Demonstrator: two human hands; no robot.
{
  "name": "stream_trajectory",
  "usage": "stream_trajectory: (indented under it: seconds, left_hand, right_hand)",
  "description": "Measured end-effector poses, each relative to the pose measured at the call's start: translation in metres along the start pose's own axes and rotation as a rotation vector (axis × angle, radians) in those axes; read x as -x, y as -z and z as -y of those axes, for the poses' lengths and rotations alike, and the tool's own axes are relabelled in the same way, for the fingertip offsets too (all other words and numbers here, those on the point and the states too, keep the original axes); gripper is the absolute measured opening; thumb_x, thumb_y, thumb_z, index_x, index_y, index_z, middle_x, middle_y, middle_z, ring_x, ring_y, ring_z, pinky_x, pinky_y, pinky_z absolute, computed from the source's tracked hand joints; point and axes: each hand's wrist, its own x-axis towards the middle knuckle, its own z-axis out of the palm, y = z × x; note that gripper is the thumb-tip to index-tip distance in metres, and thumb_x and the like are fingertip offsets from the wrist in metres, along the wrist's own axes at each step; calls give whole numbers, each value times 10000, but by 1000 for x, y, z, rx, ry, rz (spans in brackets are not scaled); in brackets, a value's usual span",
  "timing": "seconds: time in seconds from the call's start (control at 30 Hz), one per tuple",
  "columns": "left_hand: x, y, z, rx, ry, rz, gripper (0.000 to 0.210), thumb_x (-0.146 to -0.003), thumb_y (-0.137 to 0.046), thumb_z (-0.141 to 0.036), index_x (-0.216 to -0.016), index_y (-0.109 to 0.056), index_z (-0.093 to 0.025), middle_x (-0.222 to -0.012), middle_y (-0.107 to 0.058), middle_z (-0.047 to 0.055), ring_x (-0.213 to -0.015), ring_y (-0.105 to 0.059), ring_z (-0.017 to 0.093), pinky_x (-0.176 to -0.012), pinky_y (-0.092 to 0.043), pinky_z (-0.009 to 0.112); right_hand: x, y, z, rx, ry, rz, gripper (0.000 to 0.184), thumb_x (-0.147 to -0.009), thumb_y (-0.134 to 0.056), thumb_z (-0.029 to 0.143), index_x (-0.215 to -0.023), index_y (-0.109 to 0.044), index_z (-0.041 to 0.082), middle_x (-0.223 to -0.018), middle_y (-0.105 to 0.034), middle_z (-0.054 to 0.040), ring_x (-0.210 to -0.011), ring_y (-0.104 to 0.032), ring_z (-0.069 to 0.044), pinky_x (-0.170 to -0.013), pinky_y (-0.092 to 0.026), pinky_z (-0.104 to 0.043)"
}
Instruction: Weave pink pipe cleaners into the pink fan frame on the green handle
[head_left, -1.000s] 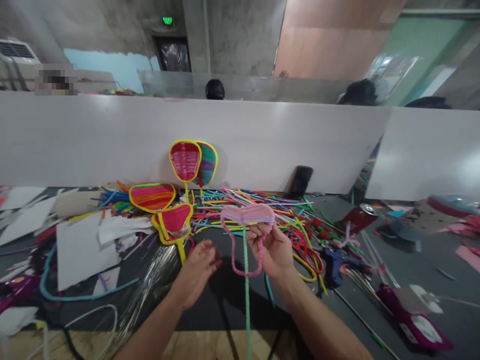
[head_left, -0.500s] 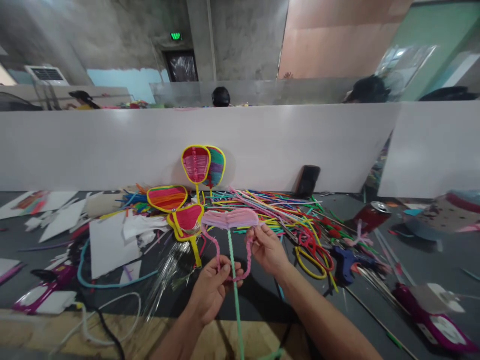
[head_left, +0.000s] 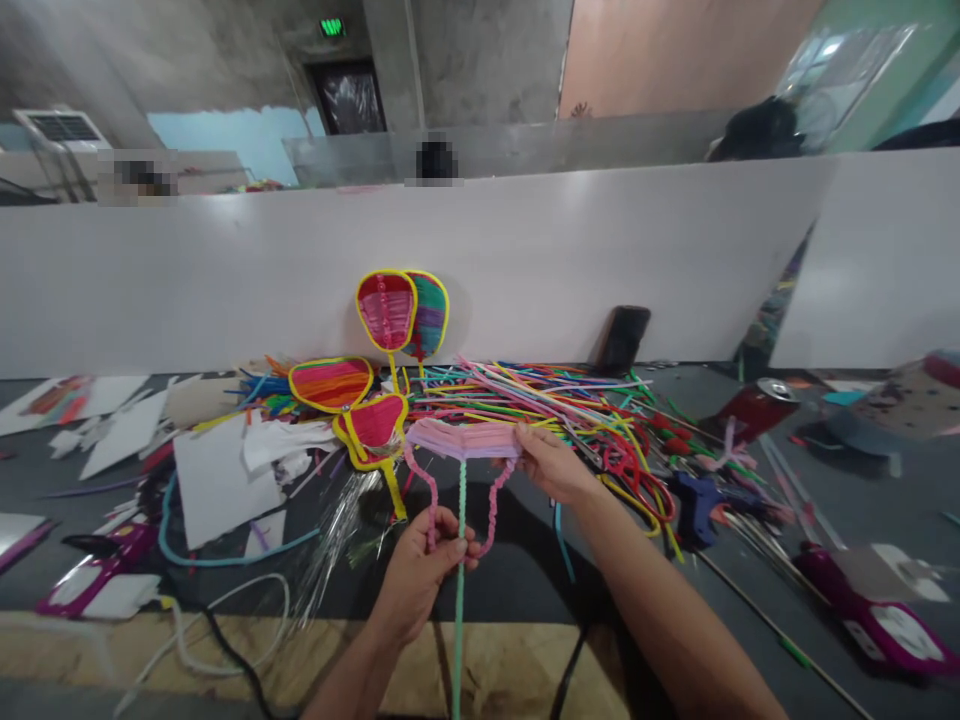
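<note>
Between my hands is a pipe cleaner fan [head_left: 480, 438], its upper part filled with pink and lilac rows. A twisted pink pipe cleaner [head_left: 495, 505] loops down from both ends of that part. A mint green stem [head_left: 460, 600] runs down its middle past the table edge. My left hand [head_left: 429, 562] is closed, pinching the stem where the bottom of the pink loop meets it. With thumb and fingers, my right hand [head_left: 553, 462] grips the right end of the pink rows. The fingers behind the fan are partly hidden.
Finished fans [head_left: 386, 310] lean on the white partition [head_left: 225, 290]; others lie left. Behind my hands spreads a heap of loose pipe cleaners [head_left: 517, 390]. A blue glue gun [head_left: 697, 508], a red can [head_left: 757, 410] and a phone [head_left: 624, 338] are at right. White paper [head_left: 225, 490] lies left.
My right hand has moved up from the pink loop's right side to the right end of the pink rows. My left hand stays at the stem. The view has tilted slightly.
</note>
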Motion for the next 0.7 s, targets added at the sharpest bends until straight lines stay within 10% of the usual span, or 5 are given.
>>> stream_trajectory:
  seconds: [0.7]
  left_hand:
    - [-8,-6,-1,72,9,-20,328,-606,-784,-188,-790,-514,-167,-735,-654,1,-667,-656,142,-611,-510,233]
  right_hand:
    - [2,8,-4,17,3,36,298,-751,-671,455,-876,-690,186,-741,-673,-23,-708,-605,-137,-722,-463,-275]
